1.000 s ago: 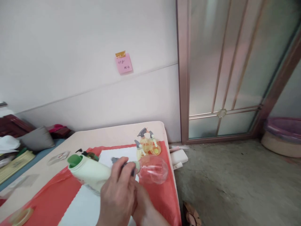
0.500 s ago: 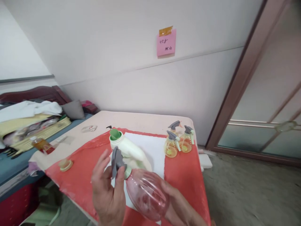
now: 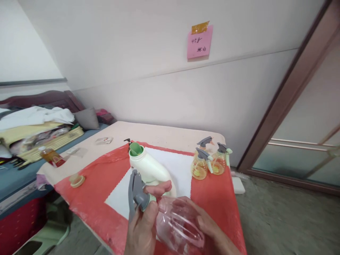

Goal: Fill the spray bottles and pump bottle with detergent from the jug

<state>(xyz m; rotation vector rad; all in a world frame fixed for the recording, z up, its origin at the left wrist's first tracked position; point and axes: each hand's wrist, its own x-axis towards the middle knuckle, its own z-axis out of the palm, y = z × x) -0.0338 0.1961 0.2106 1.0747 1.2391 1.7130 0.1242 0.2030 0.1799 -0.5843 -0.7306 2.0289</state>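
A clear pink spray bottle (image 3: 177, 226) lies tilted across both my hands, above the front of the table. My right hand (image 3: 212, 228) wraps round its rounded body from the right side. At the neck, the grey trigger head (image 3: 140, 193) with its pale green collar points to the left. My left hand (image 3: 142, 230) closes around that collar, thumb in front and fingers reaching behind. Just beyond stands a large cream bottle (image 3: 152, 166) with a wide open mouth, and a green scoop (image 3: 136, 149) sits in the opening. Its lower part is partly hidden by my left fingers.
Several spray bottles (image 3: 199, 168) holding yellowish liquid group at the table's right. White paper (image 3: 119, 196) lies on the red cloth (image 3: 92, 198). A small round cap (image 3: 77, 181) is at left, with an amber bottle (image 3: 51, 157) further out. A wall stands behind.
My left hand has shifted from beside the trigger head to a grip around the collar. The view has turned slightly left, so the table appears further right.
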